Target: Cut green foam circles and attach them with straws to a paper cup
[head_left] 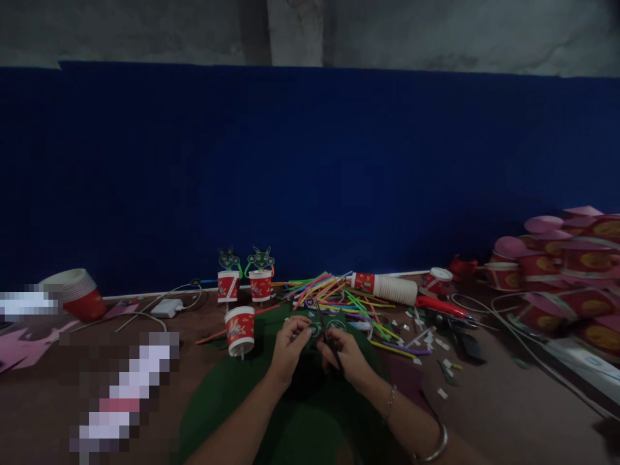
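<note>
In front of the straws (320, 290), left hand (289, 342) pinches green paper (316, 330), right hand (352, 358) grips scissors (334, 354) (mid-cut, seemingly); careful turning seems needed.

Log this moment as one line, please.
left hand: holding green paper | right hand: holding scissors | ahead: colored straws, red paper cups

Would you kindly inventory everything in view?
Partition: one, blue, behind table
Table: one, brown, foreground
Face-topped cups: two, red, left of centre
Front cup: one, red, before them
Cup stacks: two, red, left and right
Sticks: many, multicoloured, centre
Lone cup: one, red, right
Cup pile: many, red, far right
Charger: one, white, left
Cables: several, white, both sides
Scraps: many, white, right
Paper: several, pink, left
Printed pieces: count unclear, green, at hands
Scissors: one, dark, right hand
Left hand: one, bare, centre
Right hand: one, bare, centre
</note>
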The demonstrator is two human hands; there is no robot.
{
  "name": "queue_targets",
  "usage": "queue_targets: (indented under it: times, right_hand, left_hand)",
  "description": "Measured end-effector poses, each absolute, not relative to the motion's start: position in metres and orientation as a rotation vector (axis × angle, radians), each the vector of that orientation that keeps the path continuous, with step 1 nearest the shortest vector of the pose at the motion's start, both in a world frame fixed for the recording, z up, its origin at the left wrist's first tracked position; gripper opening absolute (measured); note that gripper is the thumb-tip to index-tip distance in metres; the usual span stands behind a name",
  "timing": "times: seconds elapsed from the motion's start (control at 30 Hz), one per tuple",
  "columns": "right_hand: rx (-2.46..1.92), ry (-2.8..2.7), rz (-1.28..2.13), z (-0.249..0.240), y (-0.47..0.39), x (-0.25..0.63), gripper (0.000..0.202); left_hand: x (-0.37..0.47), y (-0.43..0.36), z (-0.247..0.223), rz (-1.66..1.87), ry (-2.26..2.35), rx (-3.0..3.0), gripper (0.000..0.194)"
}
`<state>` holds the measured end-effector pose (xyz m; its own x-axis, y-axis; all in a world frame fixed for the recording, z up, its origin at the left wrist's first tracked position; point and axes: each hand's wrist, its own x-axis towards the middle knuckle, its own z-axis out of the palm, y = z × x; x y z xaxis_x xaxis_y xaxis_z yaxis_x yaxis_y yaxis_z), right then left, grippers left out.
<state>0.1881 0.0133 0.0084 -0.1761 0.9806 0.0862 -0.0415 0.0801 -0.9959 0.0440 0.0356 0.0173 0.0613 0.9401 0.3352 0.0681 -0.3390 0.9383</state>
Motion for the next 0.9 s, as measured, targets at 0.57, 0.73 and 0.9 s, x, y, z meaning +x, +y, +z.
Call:
queue_targets:
  times: [0.57,0.73,0.9]
  right_hand:
    - [-1.018,-1.479,1.383,0.0162,0.0069,0.1881,0.028]
    - [-1.045,-1.494,1.398,0.0130,0.0081,0.1877,0.030]
    - [-1.024,-1.506,1.362,0.0120,0.0088,0.1877,0.031]
  left_hand:
    - [0.0401,0.0375,0.0162,1.422,0.988,1.349,0.012]
    - [0.0400,0.0379,0.0160,1.418,0.984,1.348,0.013]
    - [0.0399,0.0381,0.0165,1.431,0.997,1.345,0.012]
